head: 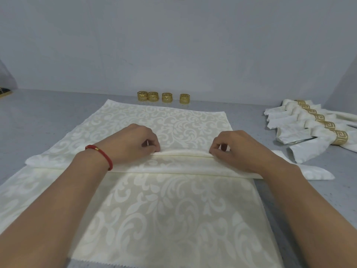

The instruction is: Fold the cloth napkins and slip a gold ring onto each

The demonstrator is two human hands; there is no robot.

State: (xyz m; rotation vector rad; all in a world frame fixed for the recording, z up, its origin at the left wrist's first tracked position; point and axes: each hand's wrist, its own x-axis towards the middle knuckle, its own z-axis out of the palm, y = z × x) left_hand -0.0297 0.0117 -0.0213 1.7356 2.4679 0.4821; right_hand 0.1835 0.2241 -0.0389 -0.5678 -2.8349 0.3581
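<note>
Hands (133,141) (239,147) pinch a raised pleat across the cream napkin (164,209), fingers curled onto the fold; four gold rings (163,97) stand far behind, ringed napkins (313,124) far right.

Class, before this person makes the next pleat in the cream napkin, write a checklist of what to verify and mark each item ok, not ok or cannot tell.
1. Both hands grip the fold: left hand and right hand each pinch the raised pleat of the cream damask cloth napkin. Ok.
2. Pleat runs straight between the hands. Ok.
3. Flat cloth beyond the pleat for more folds. Ok.
4. Spare gold openwork metal rings are there: four stand in a row at the wall. Ok.
5. Finished ringed napkins lie on the right, apart from the working cloth. Ok.
6. Pleat layers underneath are even: hidden. Cannot tell.
</note>
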